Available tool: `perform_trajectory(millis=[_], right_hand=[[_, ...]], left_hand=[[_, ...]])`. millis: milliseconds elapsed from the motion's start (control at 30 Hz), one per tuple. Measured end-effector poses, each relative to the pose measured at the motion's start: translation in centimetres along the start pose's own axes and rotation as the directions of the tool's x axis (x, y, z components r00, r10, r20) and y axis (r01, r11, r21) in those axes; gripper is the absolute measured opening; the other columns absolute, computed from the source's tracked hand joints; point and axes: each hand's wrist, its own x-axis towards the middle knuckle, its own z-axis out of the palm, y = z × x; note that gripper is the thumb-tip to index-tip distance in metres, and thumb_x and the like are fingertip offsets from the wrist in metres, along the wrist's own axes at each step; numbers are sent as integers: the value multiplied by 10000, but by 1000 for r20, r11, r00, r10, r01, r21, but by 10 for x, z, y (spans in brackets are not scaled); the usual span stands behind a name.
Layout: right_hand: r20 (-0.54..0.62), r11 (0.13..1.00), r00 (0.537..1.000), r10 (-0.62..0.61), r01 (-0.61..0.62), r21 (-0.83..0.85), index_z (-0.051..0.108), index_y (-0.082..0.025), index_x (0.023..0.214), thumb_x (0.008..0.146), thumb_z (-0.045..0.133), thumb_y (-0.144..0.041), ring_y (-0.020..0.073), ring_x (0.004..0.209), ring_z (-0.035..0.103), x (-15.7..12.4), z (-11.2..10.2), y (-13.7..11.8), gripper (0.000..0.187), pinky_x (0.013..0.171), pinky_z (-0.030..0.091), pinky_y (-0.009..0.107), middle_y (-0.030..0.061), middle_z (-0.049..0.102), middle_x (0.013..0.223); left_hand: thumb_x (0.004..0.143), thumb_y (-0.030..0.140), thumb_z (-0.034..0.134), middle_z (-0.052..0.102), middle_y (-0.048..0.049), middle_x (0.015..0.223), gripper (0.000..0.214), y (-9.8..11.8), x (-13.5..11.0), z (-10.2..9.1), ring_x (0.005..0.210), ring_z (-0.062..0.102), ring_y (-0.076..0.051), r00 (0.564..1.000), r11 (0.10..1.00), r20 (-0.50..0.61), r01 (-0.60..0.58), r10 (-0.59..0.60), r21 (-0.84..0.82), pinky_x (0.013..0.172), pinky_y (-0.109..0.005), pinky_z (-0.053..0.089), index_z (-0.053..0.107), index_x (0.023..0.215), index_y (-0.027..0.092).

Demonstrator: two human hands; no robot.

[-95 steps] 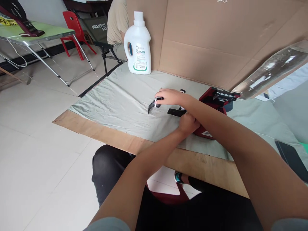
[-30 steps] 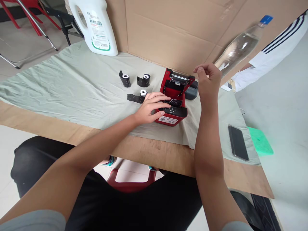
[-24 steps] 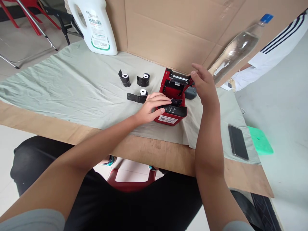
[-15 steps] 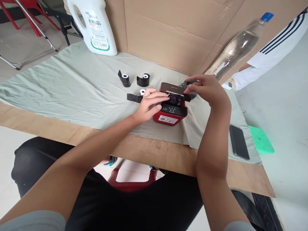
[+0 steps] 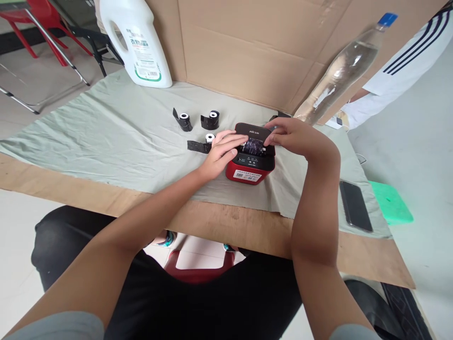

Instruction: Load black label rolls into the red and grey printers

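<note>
A small red and black label printer [image 5: 250, 175] stands on the cloth, a black label roll [image 5: 253, 147] showing in the opening on its top. My left hand [image 5: 222, 152] lies at its left side, fingers stretched out and fingertips at the left end of the roll. From the right, my right hand [image 5: 292, 136] reaches over with bent, parted fingers, the tips at the printer's right top edge by the lid. Whether they grip the edge is hard to see. Left of the printer stand three more black label rolls [image 5: 211, 121] with white cores, their tails loose.
A white detergent bottle [image 5: 146, 52] stands at the back left before a cardboard wall [image 5: 244, 52]. A clear water bottle [image 5: 339, 71] leans at the right, near a person's white sleeve [image 5: 406, 66]. A black phone [image 5: 356, 206] lies near the right edge; a green stool [image 5: 391, 203] is beyond.
The printer's lid sits lower, closer over the label roll, and its lettering now faces me. My right fingers have moved slightly left and down; my left hand stays nearly in place.
</note>
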Motion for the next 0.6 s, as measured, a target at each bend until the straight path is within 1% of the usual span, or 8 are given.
perform_trajectory(millis=[67,133,200,267,367,467,533,600], right_hand=[[2,1000,1000,-4,4,-21,731,-279,1169,839,714,-250,312,916,729,0,1,0,331,867,581,510,50,816,920],[8,999,1000,-28,28,-38,731,-283,1164,831,710,-240,315,916,722,-1,2,-1,337,860,581,510,44,816,926],[16,998,999,-28,28,-48,738,-289,1150,820,713,-225,323,922,717,0,3,-2,338,863,577,514,40,814,931],[14,998,1000,-2,2,-59,743,-290,1155,807,718,-205,334,944,716,1,4,-4,359,879,571,519,46,811,957],[2,997,1000,1,-1,-78,743,-279,1177,796,713,-185,341,964,717,1,7,-5,394,887,567,511,61,809,982],[-14,992,1000,-27,25,-127,731,-266,1200,811,668,-182,318,951,722,-3,11,-7,403,881,569,485,56,814,971],[-32,984,999,-15,9,-178,719,-253,1227,825,627,-180,298,956,726,-8,13,-8,419,890,570,466,52,817,1013],[-38,975,999,14,-22,-222,704,-244,1267,841,592,-179,285,982,730,-12,16,-9,445,911,567,450,51,812,1095]], left_hand=[[1076,598,403,565,-58,1594,540,-7,2,2,1538,428,-288,997,996,-47,50,-54,-70,1320,-549,288,607,1492,320],[1065,568,457,458,-53,1680,551,-15,4,5,1573,408,-294,987,978,-67,135,-147,-161,1296,-527,356,506,1564,338],[1058,534,486,404,-58,1714,587,-22,5,8,1584,407,-302,974,948,-46,203,-221,-243,1268,-515,413,415,1610,347],[1060,509,482,398,-70,1719,606,-26,6,12,1587,410,-303,968,926,-24,231,-249,-298,1267,-513,426,362,1628,337],[1049,487,508,407,-92,1713,619,-28,8,16,1598,395,-306,966,912,-25,234,-257,-337,1282,-513,417,354,1621,308],[1029,442,544,415,-105,1706,627,-25,10,17,1599,392,-314,960,894,-24,250,-279,-372,1288,-531,408,365,1611,292],[1000,401,584,432,-94,1698,629,-21,12,17,1602,387,-320,950,868,-25,274,-312,-414,1303,-546,383,397,1591,295],[958,348,628,455,-73,1687,622,-15,13,17,1604,381,-321,934,833,-37,299,-356,-467,1320,-538,358,455,1554,302]])
